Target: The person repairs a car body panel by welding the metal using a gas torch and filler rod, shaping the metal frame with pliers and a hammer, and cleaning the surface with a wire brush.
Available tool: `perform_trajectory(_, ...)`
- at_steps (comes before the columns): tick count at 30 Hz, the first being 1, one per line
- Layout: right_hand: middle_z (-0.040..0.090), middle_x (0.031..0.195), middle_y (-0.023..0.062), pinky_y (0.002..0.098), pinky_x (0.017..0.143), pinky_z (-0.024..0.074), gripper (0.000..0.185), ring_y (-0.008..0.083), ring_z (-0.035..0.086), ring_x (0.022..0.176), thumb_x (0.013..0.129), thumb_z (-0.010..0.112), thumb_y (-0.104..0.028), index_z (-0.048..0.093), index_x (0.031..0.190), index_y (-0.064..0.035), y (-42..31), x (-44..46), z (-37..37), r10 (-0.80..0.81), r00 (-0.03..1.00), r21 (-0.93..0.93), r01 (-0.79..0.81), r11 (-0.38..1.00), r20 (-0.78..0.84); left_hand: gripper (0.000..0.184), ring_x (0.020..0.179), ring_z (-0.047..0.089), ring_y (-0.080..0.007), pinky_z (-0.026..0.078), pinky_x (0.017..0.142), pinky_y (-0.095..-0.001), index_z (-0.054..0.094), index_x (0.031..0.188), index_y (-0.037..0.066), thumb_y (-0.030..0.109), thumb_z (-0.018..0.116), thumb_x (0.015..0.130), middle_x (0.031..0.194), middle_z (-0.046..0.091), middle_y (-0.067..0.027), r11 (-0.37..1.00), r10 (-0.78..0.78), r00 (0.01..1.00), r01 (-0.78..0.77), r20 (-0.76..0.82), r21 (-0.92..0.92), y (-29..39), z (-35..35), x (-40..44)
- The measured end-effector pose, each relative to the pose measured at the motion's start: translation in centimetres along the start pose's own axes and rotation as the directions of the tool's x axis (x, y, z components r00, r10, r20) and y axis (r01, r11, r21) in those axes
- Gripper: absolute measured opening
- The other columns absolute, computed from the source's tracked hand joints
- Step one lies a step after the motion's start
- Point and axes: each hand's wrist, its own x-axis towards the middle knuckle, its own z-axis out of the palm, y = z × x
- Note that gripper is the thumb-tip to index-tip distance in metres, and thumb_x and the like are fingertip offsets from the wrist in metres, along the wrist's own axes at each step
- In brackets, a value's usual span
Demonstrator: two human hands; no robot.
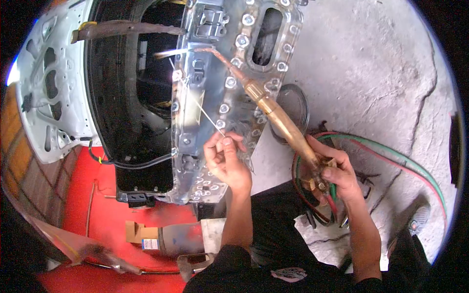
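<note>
My left hand pinches a thin, pale welding rod between thumb and fingertips. The rod slants up and left towards the edge of a bare metal car body panel. In my right hand is a brass welding torch, gripped near its valves. Its bent copper tip points left above the panel, and a bright flame streams from it over the panel's edge. Ringed weld spots dot the metal. Whether the rod's far end touches the panel I cannot tell.
Red and green hoses trail from the torch across the grey concrete floor. Coiled wire lies beside the panel. At left stand a white perforated door panel and a red surface bearing a small cardboard box.
</note>
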Motion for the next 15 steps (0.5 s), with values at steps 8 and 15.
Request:
perform_trajectory(8,0.069,0.087,0.0138,0.0260,0.044,0.0473,0.083,0.0153,0.061,0.055,0.083,0.074,-0.037,0.044,0.148,0.0033,1.8,1.9,1.0,0.031,0.999,0.074,-0.030,0.997,-0.015,0.020,0.064,0.055,-0.0120,0.046,0.059,-0.0251,0.060,0.119,-0.001,0.008,0.059,0.101,0.088,0.069,-0.0148,0.991,-0.021,1.000,0.019,0.008,0.131,-0.1,-0.4,0.6)
perform_trajectory(15,0.069,0.091,0.0150,0.0268,0.046,0.0478,0.084,0.0163,0.061,0.056,0.083,0.073,-0.037,0.042,0.149,0.0037,2.0,2.7,1.0,0.035,0.999,0.123,-0.036,0.992,0.014,0.020,0.062,0.053,-0.0120,0.044,0.058,-0.0253,0.063,0.116,-0.001,0.010,0.063,0.099,0.087,0.070,-0.0129,0.995,-0.005,1.000,0.008,-0.028,0.096,-0.4,0.3,1.3)
